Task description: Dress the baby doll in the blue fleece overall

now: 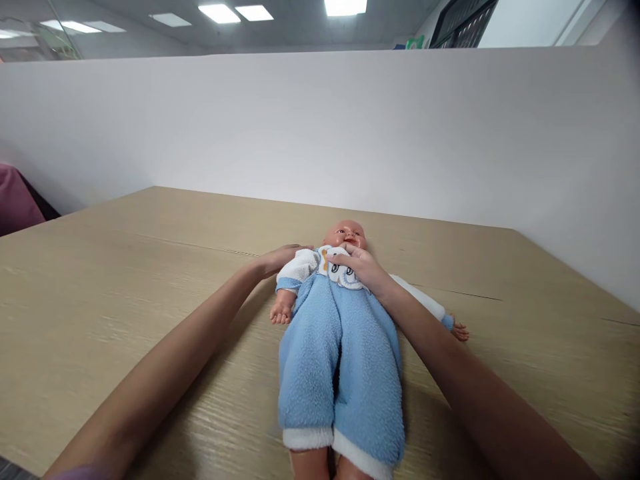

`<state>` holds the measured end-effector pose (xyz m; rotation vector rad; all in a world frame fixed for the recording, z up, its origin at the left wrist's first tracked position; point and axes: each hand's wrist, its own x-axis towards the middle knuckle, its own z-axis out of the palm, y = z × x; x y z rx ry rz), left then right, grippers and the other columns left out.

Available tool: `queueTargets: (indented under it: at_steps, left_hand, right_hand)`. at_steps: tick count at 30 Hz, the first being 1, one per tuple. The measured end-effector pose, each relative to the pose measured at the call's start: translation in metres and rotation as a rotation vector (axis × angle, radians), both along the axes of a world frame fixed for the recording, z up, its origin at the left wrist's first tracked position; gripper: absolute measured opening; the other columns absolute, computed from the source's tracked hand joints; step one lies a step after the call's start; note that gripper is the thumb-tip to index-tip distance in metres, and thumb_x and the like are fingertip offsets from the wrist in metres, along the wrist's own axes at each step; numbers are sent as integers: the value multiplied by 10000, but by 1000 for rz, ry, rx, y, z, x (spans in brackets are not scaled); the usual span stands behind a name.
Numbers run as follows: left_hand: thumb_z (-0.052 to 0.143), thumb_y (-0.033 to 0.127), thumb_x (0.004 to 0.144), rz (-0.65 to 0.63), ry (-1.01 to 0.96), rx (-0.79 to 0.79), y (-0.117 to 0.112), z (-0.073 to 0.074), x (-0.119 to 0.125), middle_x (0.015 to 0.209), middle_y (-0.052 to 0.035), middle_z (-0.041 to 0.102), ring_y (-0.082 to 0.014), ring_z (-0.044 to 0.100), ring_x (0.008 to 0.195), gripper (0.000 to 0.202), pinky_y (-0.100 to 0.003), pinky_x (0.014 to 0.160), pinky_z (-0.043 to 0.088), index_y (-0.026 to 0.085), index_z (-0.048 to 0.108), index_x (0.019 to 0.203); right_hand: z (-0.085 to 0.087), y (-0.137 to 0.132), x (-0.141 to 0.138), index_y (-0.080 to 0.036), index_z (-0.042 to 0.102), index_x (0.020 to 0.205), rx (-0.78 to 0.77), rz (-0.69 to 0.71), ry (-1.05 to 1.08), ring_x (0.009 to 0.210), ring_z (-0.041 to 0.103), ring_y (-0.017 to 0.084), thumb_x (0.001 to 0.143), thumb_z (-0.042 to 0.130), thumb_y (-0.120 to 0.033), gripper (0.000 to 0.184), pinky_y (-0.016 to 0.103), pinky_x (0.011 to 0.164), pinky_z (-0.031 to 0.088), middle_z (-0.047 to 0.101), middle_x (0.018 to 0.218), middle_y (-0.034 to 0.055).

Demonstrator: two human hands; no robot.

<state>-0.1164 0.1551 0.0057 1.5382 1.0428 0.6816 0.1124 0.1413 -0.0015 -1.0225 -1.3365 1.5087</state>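
A baby doll (345, 235) lies on its back with its head away from me. It wears a fluffy light-blue and white outfit (340, 333) with a cartoon pattern on the chest. My left hand (284, 257) is at the doll's shoulder on the left side, closed on the outfit there; its fingertips are partly hidden behind the white sleeve. On the upper chest, just below the chin, my right hand (364, 268) has its thumb and fingers closed on the cloth near the collar. The doll's arm on the right stretches out past my forearm.
The doll rests on a wide wooden-topped table (165, 247) with thin seams. Behind it rises a white partition wall (300, 127), which also runs along the right. Something maroon (17, 200) stands beyond the table's left edge.
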Motion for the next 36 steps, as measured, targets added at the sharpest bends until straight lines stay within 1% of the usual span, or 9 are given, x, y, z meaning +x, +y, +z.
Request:
queueTargets:
  at_steps: [4,8,13,17,21,26,29,32,36]
  left_hand:
    - [664,881,802,-89,23,-260,-4,7,-12,1250,-107,803,-314,722,1166,785,-360,979,564,190,766,1163]
    - [698,867,794,6,324,-83,-9,15,-15,1250,-107,779,-297,709,1084,829,-313,779,526,189,692,1271]
    - [674,755,874,-72,376,1,-10,18,-17,1305,-61,748,-286,666,1200,701,-294,846,510,260,650,1370]
    - [633,762,884,-103,431,69,-7,12,-19,1382,-60,717,-294,648,1230,718,-315,911,515,272,640,1408]
    - [535,827,897,-158,556,177,-7,16,-21,1387,-79,713,-300,651,1217,791,-334,961,512,244,612,1427]
    - [615,863,813,-215,795,67,-11,33,-32,1545,-170,615,-347,618,1328,992,-377,1076,494,187,492,1528]
    - [730,851,706,-157,798,40,-9,38,-43,1582,-194,582,-373,598,1372,1073,-393,1109,481,198,498,1525]
    - [776,812,686,-103,794,50,-10,46,-52,1526,-171,637,-381,632,1329,1057,-412,1090,482,230,504,1525]
    - [662,747,844,-15,928,173,-26,64,-47,1461,-184,678,-409,642,1289,858,-474,1085,465,195,536,1489]
  right_hand:
    - [2,-2,-2,-227,673,812,2,-5,-27,641,641,127,534,993,-459,484,231,612,476,742,732,-38]
    - [7,-5,-4,-231,699,916,18,-9,-86,725,687,164,555,943,-520,522,263,689,529,768,815,-6]
    - [23,-14,9,-234,670,831,115,-45,-295,748,663,202,727,851,-567,393,288,662,480,742,799,20]
    - [38,-23,31,-225,670,728,363,-130,-825,800,640,241,859,809,-545,372,314,664,380,735,809,56]
    - [41,-28,37,-218,760,1051,418,-108,-1301,1007,717,325,995,607,-692,502,346,746,419,811,1140,127]
    - [38,-29,35,-217,730,972,399,-131,-1329,967,724,341,977,607,-732,530,368,732,422,811,1075,133]
    - [36,-33,45,-233,702,954,477,-221,-1156,983,719,314,947,717,-618,385,375,792,467,801,1071,111]
    - [29,-47,73,-241,695,1098,556,-340,-975,1080,716,315,937,738,-518,322,414,913,515,778,1201,121]
    - [2,-84,138,-236,696,1243,557,-376,-1042,1222,683,400,878,719,-608,522,539,1056,516,753,1301,162]
